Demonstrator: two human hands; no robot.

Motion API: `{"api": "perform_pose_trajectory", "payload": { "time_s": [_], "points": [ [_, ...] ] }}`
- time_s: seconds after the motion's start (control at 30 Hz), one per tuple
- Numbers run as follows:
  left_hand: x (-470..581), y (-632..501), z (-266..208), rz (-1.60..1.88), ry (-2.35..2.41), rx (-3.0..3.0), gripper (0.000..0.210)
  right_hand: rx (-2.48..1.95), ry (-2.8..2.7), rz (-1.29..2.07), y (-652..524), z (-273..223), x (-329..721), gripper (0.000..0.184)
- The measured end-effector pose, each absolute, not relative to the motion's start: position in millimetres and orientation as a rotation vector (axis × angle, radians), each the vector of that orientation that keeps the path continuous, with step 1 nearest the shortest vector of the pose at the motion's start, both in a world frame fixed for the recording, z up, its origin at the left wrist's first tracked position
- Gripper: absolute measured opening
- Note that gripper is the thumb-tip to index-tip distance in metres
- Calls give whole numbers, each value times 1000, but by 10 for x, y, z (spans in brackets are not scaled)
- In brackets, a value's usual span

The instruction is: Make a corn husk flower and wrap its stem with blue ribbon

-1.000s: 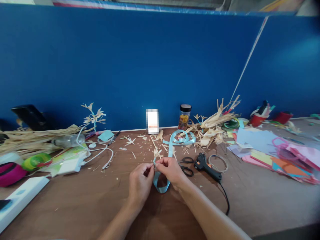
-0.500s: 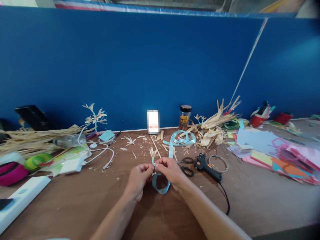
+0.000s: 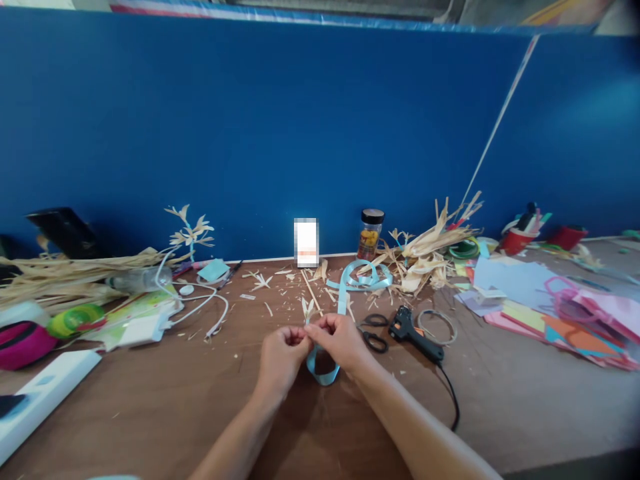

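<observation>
My left hand (image 3: 286, 353) and my right hand (image 3: 340, 340) meet above the middle of the table, fingertips pinched close together. Between them is the stem of a small dried-husk flower (image 3: 309, 309), its pale petals rising just above the fingers. A light blue ribbon (image 3: 324, 379) hangs in a loop below my right hand and runs back to a loose coil on the table. My right fingers pinch the ribbon against the stem. My left fingers close at the flower's stem, though the exact grip is hidden. Black scissors (image 3: 375, 340) lie beside my right hand.
Right of the scissors lie a black glue gun (image 3: 417, 337) with its cord and a wire ring (image 3: 437, 327). Dried husks (image 3: 430, 260), a jar (image 3: 370, 235) and coloured papers (image 3: 520, 287) are farther back. On the left are a power strip (image 3: 50, 397) and white cable (image 3: 220, 313).
My hands have turned slightly and drawn closer together over the stem, covering more of it. The ribbon loop has shifted a little and looks smaller.
</observation>
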State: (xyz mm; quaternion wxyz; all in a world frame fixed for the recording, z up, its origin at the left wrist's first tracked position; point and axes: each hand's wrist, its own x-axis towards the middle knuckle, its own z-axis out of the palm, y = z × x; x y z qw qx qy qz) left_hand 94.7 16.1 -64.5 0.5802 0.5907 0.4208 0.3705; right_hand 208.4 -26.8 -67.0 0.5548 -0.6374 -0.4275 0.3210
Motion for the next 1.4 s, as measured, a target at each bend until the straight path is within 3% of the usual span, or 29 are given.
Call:
{"api": "perform_pose_trajectory", "payload": {
  "time_s": [0.33,0.77,1.0,1.4],
  "points": [
    [978,132,-616,828,901,1305,21,-1540,-1070,669,-277,-610,2097,29],
    [816,291,-646,399,564,815,15,-1236,-994,989,-295,-568,2131,22],
    [779,305,-571,396,585,769,22,-1227,-937,967,-304,-546,2172,24],
    [820,289,-614,388,560,783,13,-1183,-1007,1036,-302,-555,2148,27]
  ]
}}
